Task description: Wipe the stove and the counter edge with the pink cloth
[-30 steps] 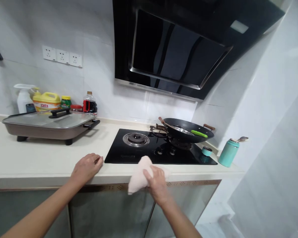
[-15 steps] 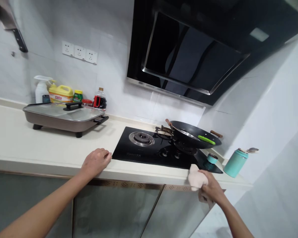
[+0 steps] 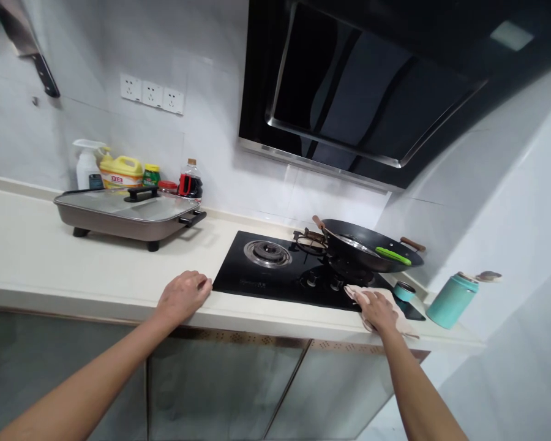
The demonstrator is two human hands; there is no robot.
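My left hand (image 3: 184,296) rests on the counter's front edge, just left of the black glass gas hob (image 3: 229,277). Its fingers lie loosely on the surface and it holds nothing. Under my right hand (image 3: 377,311) is a pale pink cloth (image 3: 392,298), pressed against the hob's front right edge and the counter beside it. My fingers are bent over the cloth, which hides the surface beneath. Close to that hand are the hob's knobs (image 3: 336,284) and a small teal cup-shaped lid (image 3: 404,292).
A black wok (image 3: 374,263) with a green-handled utensil (image 3: 393,255) sits on the right burner. A teal flask (image 3: 453,301) stands at the right, with a spoon by its top. Leftward is a lidded electric pan (image 3: 114,222), bottles (image 3: 122,171) behind it. A range hood (image 3: 349,92) overhangs the hob.
My right hand has gone from holding the bunched cloth in front of the counter edge to pressing it, spread out, on the hob's edge. The left hand stays on the counter; the view shifts slightly.
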